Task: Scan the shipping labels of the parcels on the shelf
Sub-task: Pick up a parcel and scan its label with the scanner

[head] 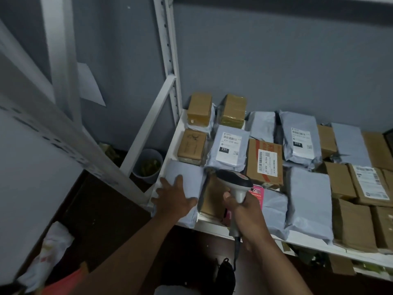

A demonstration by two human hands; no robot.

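Note:
A white shelf [214, 227] carries several grey mailer bags and brown cardboard parcels. My left hand [173, 198] lies flat with spread fingers on a plain grey mailer [187, 175] at the shelf's front left corner. My right hand [244, 211] grips the handle of a grey and black barcode scanner [234, 182], whose head points toward the parcels behind. Labels face up on a grey mailer marked 231 [229, 149], a brown box [265, 161] and a mailer marked 010 [299, 139]. A brown parcel [212, 196] lies partly under the scanner.
White shelf uprights [170, 60] and a diagonal brace [148, 124] stand left of the shelf. A grey bucket [147, 165] sits on the dark floor below. A white bag [53, 245] lies on the floor at lower left. More boxes [353, 226] fill the shelf's right side.

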